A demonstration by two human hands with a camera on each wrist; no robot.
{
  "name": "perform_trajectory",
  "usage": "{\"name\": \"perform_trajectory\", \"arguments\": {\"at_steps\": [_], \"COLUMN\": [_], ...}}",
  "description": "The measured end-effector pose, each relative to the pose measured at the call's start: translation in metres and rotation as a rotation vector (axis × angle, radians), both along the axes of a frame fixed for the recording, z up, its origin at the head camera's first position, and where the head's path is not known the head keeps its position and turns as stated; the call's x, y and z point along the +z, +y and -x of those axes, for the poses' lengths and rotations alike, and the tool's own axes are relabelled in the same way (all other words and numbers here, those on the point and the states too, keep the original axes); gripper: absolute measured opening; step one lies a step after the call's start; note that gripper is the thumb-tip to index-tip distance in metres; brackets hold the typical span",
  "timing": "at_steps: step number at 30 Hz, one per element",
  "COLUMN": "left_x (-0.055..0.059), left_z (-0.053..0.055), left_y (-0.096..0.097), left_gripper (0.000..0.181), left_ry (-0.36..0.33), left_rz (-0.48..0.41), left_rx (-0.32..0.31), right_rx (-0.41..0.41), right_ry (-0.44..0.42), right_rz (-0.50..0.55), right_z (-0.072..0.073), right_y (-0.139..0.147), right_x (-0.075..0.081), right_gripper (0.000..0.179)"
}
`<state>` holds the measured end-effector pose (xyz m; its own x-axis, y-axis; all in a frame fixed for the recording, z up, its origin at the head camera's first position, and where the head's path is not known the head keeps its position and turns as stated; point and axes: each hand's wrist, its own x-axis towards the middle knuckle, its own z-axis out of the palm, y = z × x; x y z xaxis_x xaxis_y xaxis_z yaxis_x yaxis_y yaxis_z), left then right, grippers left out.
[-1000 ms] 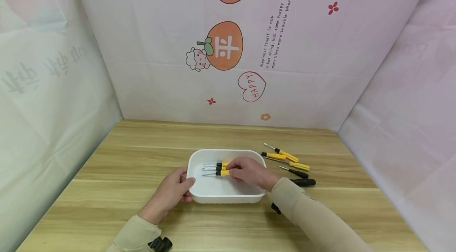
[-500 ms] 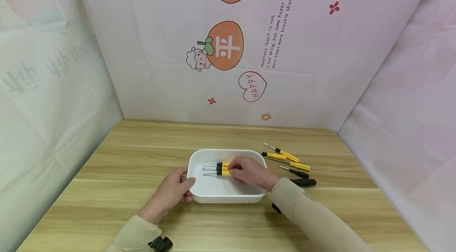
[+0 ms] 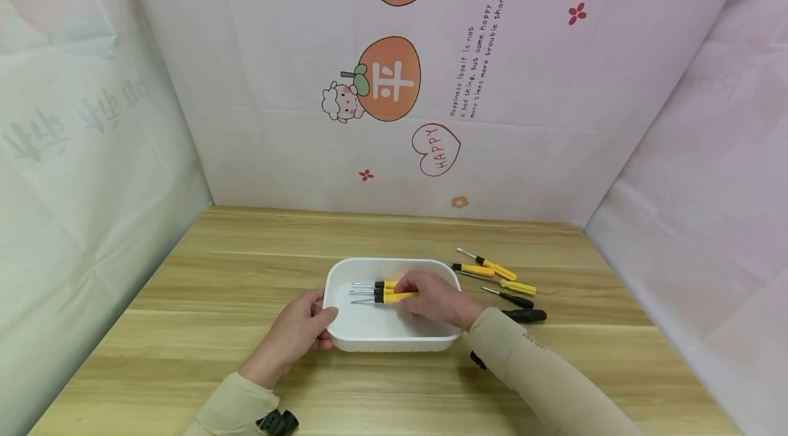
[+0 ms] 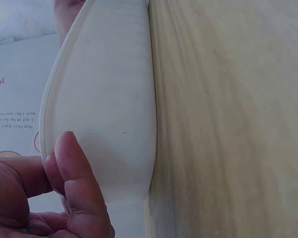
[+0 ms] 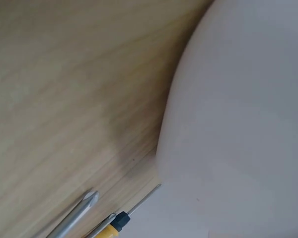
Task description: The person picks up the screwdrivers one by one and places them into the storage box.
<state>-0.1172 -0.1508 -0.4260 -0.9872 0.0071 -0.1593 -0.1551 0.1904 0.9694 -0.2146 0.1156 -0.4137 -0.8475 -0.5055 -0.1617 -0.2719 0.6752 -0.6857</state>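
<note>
My left hand [image 3: 298, 326] grips the left end of a white plastic tray [image 3: 394, 339], thumb over its rim. In the left wrist view, the fingers [image 4: 79, 183] lie against the tray's outer wall. Inside the tray lie 3 screwdrivers side by side, with yellow and black handles and shafts pointing left. My right hand [image 3: 434, 299] reaches over the tray's right side, fingers at the handle ends. The nearest screwdriver [image 3: 394, 298] shows most of its yellow handle. Whether my fingers pinch a handle is hidden. The right wrist view shows mostly the tray's outer wall [image 5: 233, 124].
Right of the tray lie loose screwdrivers: a yellow one [image 3: 497, 269] at the back, another yellow one [image 3: 517, 287], a small black one [image 3: 516, 300] and a thick black handle [image 3: 526, 315]. A black handle end [image 3: 477, 359] peeks out by my right sleeve. Fabric walls surround the wooden table [image 3: 258, 251].
My right thumb has drawn back from the nearest screwdriver's handle, so more of its yellow shows. The screwdrivers have hardly shifted. My left hand and the tray stay in place.
</note>
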Motion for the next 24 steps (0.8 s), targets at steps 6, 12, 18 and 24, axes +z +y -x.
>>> {"name": "perform_trajectory", "arguments": {"at_steps": [6, 12, 18, 24], "left_x": [0.0003, 0.0008, 0.0006, -0.0002], "left_z": [0.0002, 0.0001, 0.0006, 0.0009], "left_y": [0.0001, 0.0000, 0.0002, 0.0002], "left_gripper": [0.050, 0.050, 0.050, 0.050], "left_ry": [0.001, 0.003, 0.006, 0.003], "left_rz": [-0.001, 0.002, 0.008, 0.007], "left_rx": [0.002, -0.001, -0.001, -0.001], "right_rx": [0.005, 0.019, 0.020, 0.024], "right_ry": [0.037, 0.086, 0.124, 0.162], "right_rz": [-0.029, -0.071, -0.125, -0.177], "right_z": [0.0006, 0.0017, 0.0024, 0.0021], "right_y": [-0.0006, -0.0011, -0.0016, -0.0031], "right_x": [-0.0019, -0.0035, -0.0047, -0.0046], "right_gripper": [0.016, 0.016, 0.014, 0.014]}}
